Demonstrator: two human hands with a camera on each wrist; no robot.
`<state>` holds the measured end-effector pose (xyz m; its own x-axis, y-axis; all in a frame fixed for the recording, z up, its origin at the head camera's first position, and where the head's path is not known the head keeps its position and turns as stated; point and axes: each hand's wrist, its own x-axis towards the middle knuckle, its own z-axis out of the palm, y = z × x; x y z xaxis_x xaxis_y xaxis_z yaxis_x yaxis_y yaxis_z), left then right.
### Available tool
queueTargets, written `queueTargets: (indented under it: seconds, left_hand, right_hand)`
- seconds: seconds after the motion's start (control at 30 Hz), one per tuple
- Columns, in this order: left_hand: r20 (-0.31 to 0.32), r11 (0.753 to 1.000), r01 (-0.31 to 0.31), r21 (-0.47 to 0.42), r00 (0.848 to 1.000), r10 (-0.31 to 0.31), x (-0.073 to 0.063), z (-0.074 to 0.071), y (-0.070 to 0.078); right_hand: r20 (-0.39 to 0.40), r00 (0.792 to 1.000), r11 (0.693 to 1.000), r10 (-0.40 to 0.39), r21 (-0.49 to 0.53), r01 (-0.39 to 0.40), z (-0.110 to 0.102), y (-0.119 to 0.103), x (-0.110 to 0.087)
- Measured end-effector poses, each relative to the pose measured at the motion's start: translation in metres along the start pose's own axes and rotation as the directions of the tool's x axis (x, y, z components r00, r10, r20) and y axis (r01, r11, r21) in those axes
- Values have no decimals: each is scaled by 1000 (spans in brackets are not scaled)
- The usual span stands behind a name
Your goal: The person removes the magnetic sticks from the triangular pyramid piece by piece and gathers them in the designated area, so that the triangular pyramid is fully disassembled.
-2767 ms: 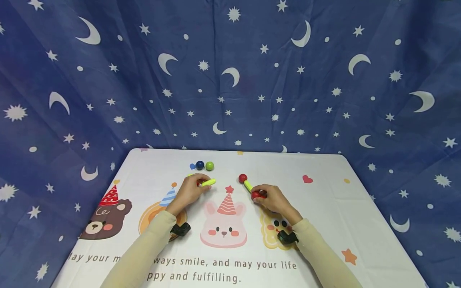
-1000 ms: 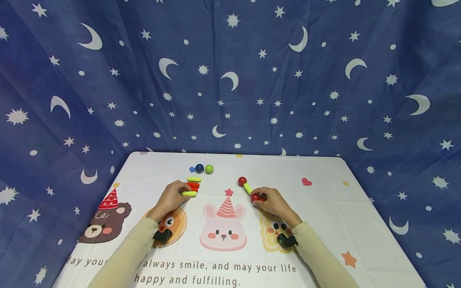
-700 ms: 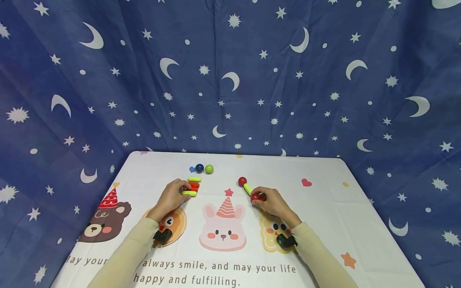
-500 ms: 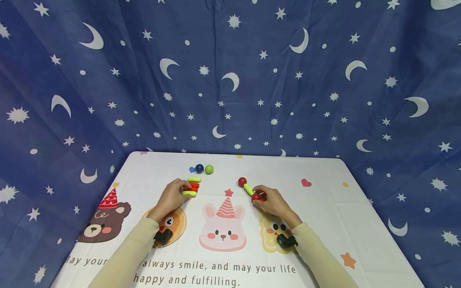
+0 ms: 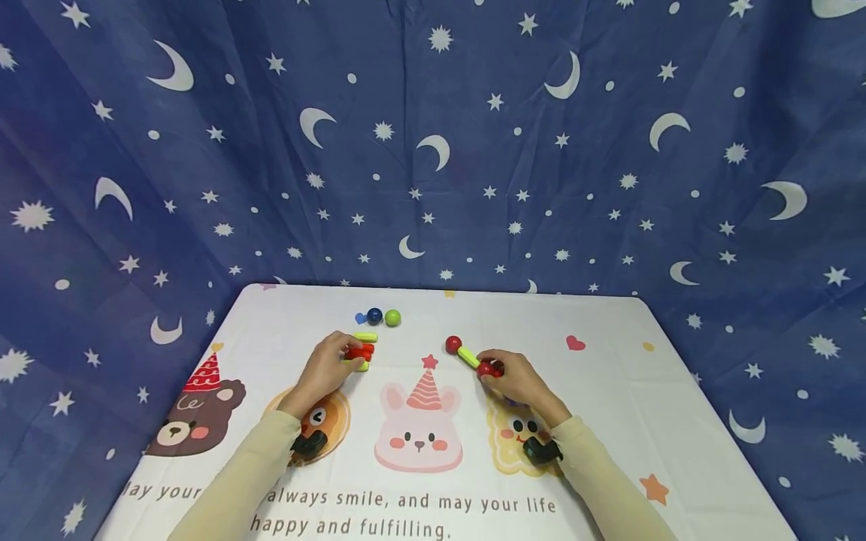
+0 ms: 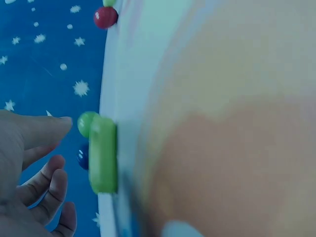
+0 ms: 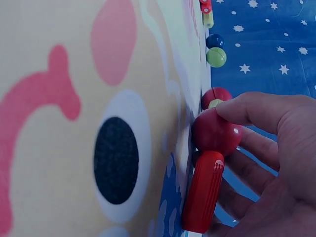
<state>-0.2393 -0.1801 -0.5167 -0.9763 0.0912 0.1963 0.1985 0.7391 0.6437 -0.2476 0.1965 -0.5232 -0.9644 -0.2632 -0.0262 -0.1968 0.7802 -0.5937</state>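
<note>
My left hand [image 5: 331, 362] is over a small group of rods, fingers spread loosely with nothing between them in the left wrist view. Two red rods [image 5: 366, 352] lie between a far yellow-green rod [image 5: 366, 337] and a near yellow-green rod [image 5: 364, 367], which the hand partly covers. My right hand [image 5: 512, 375] pinches a red ball [image 7: 216, 131] between thumb and fingers. A red rod [image 7: 203, 192] sticks out from one side of that ball. From its other side a yellow-green rod [image 5: 467, 357] runs to a second red ball [image 5: 453, 345].
Behind the rods sit a dark blue ball [image 5: 374, 316] and a green ball [image 5: 393, 318]. A white tablecloth [image 5: 595, 406] with printed animals covers the table. A blue star-patterned curtain [image 5: 473, 225] hangs behind its far edge.
My left hand has set a yellow-green rod down beside the red ones, released it and shifted slightly forward over the red rods. The right hand and ball-and-rod piece have shifted slightly right.
</note>
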Motion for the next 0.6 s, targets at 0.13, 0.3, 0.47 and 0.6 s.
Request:
queueTargets:
  seconds: [0.13,0.3,0.47,0.6]
  left_hand:
    - [-25,998,-50,-44,999,49,2,0,14]
    - [-10,992,-93,-88,996,93,3,7,31]
    - [24,984,-127,-123,991,131,6,20,44]
    - [59,976,-149,-160,985,160,9,32,54]
  right_hand:
    - [6,1000,1000,6,-3,-6,-3,-2,0]
    - [19,1000,1000,-12,15,11,-5,-5,-1]
    - [21,999,999,-26,30,25,-5,-5,-2]
    - [7,999,999,-52,16,51,-3,-4,0]
